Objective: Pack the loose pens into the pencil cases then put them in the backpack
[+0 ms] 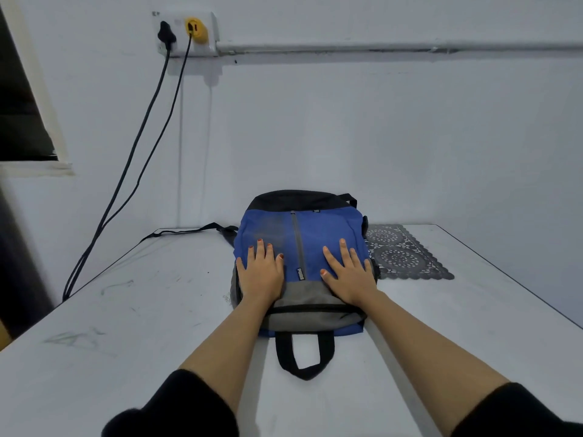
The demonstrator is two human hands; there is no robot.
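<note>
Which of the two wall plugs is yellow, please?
The yellow plug is the one next to the pipe; the black plug sits farther from it.

Two black sleeves at lower edge of view; left sleeve (pixel 176 408) plain dark fabric, soft-looking, its cuff ending near the elbow; right sleeve (pixel 517 414) the same black, partly cut off by the corner; forearms bare beyond both cuffs; left hand (pixel 260 274) wore orange-red nail polish; right hand (pixel 348 275) showed matching polish on the thumbnail; its other nails unclear.
</note>
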